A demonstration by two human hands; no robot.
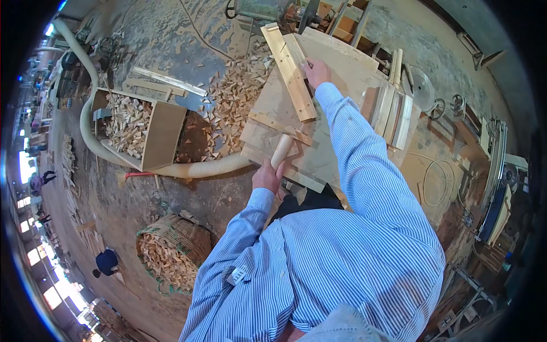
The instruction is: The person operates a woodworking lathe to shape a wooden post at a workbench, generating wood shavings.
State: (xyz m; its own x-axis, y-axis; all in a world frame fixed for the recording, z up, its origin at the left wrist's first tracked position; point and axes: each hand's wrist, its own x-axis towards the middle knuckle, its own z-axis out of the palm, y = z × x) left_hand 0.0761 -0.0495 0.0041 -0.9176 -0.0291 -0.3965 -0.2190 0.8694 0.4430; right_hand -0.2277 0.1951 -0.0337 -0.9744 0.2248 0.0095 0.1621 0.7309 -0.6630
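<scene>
On the pale plywood counter [342, 74], the right hand [317, 72] presses long pale wooden strips [292, 71]; the left hand [266, 176] grips a round wooden handle [281, 151]. Fingers near the cut line could get nicked if the strips slip.

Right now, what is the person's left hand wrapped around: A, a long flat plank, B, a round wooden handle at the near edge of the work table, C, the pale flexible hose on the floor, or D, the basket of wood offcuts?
B: the left hand is closed around the round wooden handle at the near edge of the work table, while the right hand rests on the long wooden pieces farther up.
</scene>
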